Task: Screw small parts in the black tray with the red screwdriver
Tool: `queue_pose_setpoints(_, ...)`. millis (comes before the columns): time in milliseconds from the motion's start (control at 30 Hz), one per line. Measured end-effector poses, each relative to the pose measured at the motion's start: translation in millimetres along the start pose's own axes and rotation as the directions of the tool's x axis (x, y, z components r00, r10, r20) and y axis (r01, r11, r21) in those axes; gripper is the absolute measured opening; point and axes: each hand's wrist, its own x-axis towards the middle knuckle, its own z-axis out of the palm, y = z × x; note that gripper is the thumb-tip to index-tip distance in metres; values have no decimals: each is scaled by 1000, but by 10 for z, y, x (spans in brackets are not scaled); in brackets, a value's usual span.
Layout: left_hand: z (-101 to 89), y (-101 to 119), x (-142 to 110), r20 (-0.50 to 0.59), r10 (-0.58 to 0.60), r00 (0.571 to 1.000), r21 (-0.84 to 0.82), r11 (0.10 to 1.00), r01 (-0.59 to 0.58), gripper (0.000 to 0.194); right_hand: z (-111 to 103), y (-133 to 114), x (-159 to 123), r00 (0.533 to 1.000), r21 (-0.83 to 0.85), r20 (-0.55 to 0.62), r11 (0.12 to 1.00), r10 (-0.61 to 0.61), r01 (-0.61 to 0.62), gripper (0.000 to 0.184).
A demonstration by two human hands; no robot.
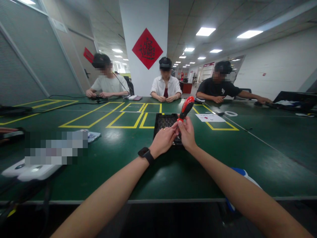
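Grasping the bulbous red-and-black screwdriver handle (187,107) by its red lower collar (180,120) with the right hand (188,134), tilted toward 1 o'clock at the top, near the 3 o'clock edge of the open rectangular black tray (156,127) on the dark green tabletop (119,178). Placing the left hand (164,138) at 7 o'clock of the collar, with fingers against the right hand; cannot tell whether also gripping.
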Motion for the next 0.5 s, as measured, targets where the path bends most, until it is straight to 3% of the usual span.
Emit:
queue_pose_setpoints(133, -137, 28, 35, -48, -25, 999, 178, 984, 33, 41, -7, -92, 48, 997, 10, -24, 998, -69, 70, 35)
queue_pose_setpoints(233, -200, -129, 51, -138, -233, 962, 231, 937, 261, 49, -171, 28, 130, 995, -21, -83, 998, -62, 61, 34)
queue_pose_setpoints(300, -217, -331, 35, -201, -438, 876, 223, 850, 477, 54, -332, 183, 195, 977, -81, -212, 997, -19, 2, 32)
queue_pose_setpoints(367, -213, -578, -12, -208, -596, 775, 226, 742, 631, 57, -494, 349, 256, 916, -138, -399, 985, 41, -104, 26)
queue_pose_setpoints(433, -185, -815, -84, -156, -701, 696, 245, 655, 715, 56, -629, 488, 300, 832, -145, -531, 950, 161, -277, 17)
queue_pose_setpoints(500, -136, -994, -155, -49, -772, 634, 271, 601, 752, 51, -721, 578, 318, 782, -125, -574, 917, 245, -379, 15)
